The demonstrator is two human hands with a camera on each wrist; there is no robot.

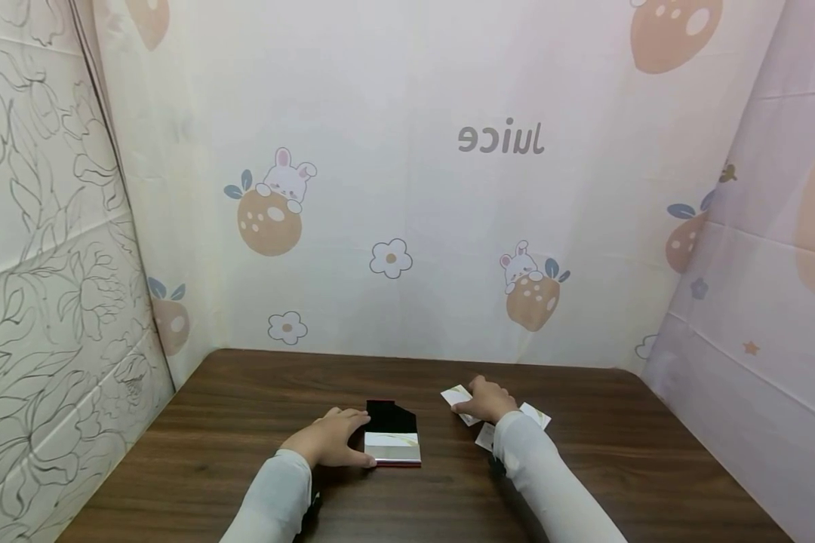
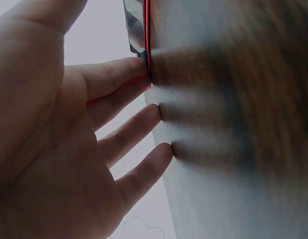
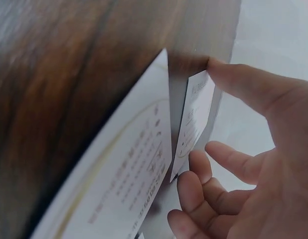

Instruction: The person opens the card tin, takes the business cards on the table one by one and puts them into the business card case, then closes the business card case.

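Lying on the surface (image 1: pixel 604 460), a white card (image 1: pixel 456 396) is touched by the right grip (image 1: pixel 490 400), whether pinched cannot be told; a black case (image 1: pixel 390 418), by the straight-fingered left grip (image 1: pixel 329 439). Mirrored “Juice” is printed on the backdrop (image 1: pixel 414 181).

- Here's the case (image 1: pixel 389 419), black with red edges!
- White cards (image 3: pixel 129 164), a gold curve sweeping across!
- The table (image 1: pixel 598 467) runs dark brown, streaked with woodgrain.
- Back curtain (image 1: pixel 407 181): white, peach fruit (image 1: pixel 269 230), blue leaves (image 1: pixel 247 179), white bunnies (image 1: pixel 287 181).
- Left curtain (image 1: pixel 47 226): grey floral line-work over white.
- And pale sleeves (image 1: pixel 543 475)!
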